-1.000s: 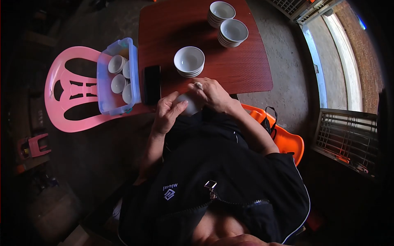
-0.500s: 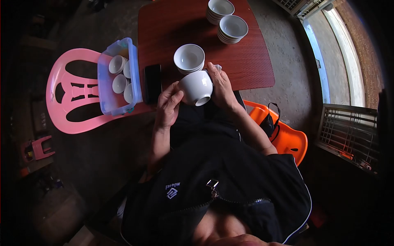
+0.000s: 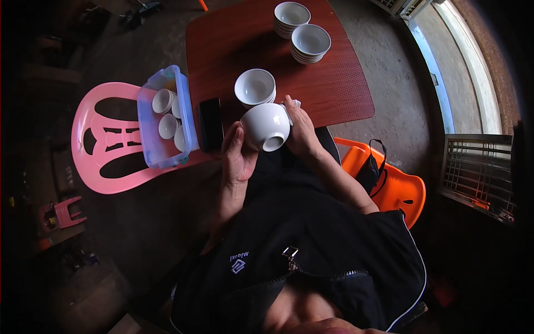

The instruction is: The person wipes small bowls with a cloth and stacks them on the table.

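Observation:
A white bowl [image 3: 265,123] is held tilted on its side above the table's near edge, its foot ring facing me. My left hand [image 3: 240,153] grips it from the left, thumb on the outer wall. On the other side my right hand [image 3: 302,132] is closed round a small white cloth or tissue [image 3: 296,104], pressed at the bowl's rim; its fingertips are partly hidden. Just beyond stands a stack of white bowls [image 3: 255,86] on the red-brown table [image 3: 233,44]. Two more bowl stacks, one nearer [image 3: 311,42] and one farther [image 3: 291,14], stand near the far right.
A clear plastic box [image 3: 194,131] with several small white cups or bowls [image 3: 168,126] rests on a pink chair [image 3: 92,161]. Beside it a black phone [image 3: 210,125] lies on the table. An orange chair [image 3: 409,192] with a black strapped item [image 3: 368,175] is at right.
The bowl has turned a little in my hands, showing more of its foot. My left hand has shifted slightly lower round it. The whole view has moved a little.

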